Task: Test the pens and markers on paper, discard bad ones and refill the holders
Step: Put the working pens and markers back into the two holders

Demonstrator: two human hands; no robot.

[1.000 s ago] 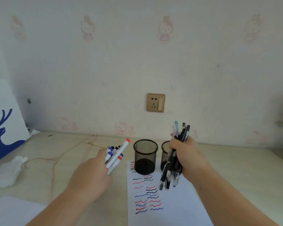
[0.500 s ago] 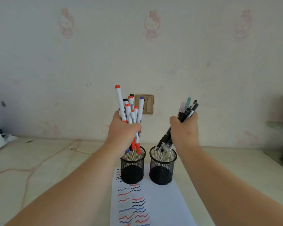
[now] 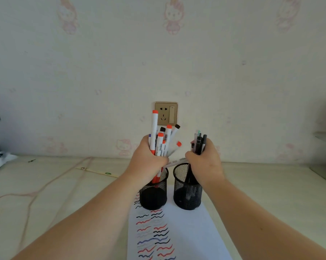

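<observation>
My left hand grips a bunch of white markers with red, black and blue caps, their lower ends inside the left black mesh holder. My right hand grips a bunch of dark pens, whose tips reach down into the right black mesh holder. Both holders stand on the far end of a white sheet of paper covered with red, black and blue test squiggles.
A gold wall socket sits on the wall behind the holders. A pinkish cord runs across the beige table at left, and a strip of ruler lies behind it. A white bag shows at the far left edge.
Both hands rose from above the paper, moved over the holders, and have now lowered, so the markers and pens dip into the left and right holders.
</observation>
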